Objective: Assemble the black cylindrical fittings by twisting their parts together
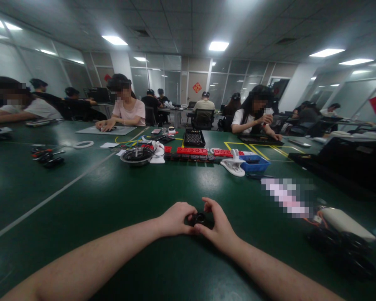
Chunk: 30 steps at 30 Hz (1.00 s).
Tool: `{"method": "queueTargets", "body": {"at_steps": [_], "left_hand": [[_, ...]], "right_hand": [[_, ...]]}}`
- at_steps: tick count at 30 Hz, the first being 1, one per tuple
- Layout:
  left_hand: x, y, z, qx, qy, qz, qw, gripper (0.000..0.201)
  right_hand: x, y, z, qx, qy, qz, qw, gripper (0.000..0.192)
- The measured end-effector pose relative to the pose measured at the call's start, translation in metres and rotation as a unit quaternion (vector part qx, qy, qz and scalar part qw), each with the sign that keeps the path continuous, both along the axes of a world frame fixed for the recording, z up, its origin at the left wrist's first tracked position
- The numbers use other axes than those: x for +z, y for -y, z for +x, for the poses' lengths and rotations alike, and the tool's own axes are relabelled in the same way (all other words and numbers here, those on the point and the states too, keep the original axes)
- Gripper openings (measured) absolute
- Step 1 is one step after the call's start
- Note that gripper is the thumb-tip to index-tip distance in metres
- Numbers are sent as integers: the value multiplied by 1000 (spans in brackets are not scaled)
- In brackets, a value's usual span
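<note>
A small black round part (200, 218) with a ring-shaped top rests on the green table (119, 196), just in front of me. My left hand (175, 218) grips its left side with curled fingers. My right hand (217, 225) holds the right side, thumb and forefinger pinched over it. Both forearms lie on the table. The underside of the part is hidden by my fingers.
Further back lie a blue bin (254, 164), a white clip stand (233, 165), red strips (192, 150), a black tray (194, 138) and a coil of cable (137, 156). Screwdrivers (45, 155) lie at the left. A wheeled device (344, 238) sits at the right. People work across the table.
</note>
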State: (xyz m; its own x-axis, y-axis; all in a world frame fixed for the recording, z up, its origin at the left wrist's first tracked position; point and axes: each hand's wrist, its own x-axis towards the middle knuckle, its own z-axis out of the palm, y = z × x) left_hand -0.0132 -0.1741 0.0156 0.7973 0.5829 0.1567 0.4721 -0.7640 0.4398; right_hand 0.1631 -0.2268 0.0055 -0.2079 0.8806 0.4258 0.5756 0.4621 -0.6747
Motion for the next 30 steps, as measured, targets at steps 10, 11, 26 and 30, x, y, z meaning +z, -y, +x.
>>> {"method": "queueTargets", "body": {"at_steps": [10, 11, 26, 30], "left_hand": [[-1, -1, 0, 0, -4, 11, 1000, 31], [-1, -1, 0, 1, -4, 11, 1000, 32], [-2, -1, 0, -2, 1, -9, 1000, 33], [-2, -1, 0, -2, -2, -6, 1000, 32]], "right_hand": [[0, 1, 0, 9, -20, 3, 1000, 54], [1, 2, 0, 31, -28, 7, 999, 54], [0, 1, 1, 14, -4, 22, 1000, 53], [2, 1, 0, 10, 0, 13, 1000, 56]]}}
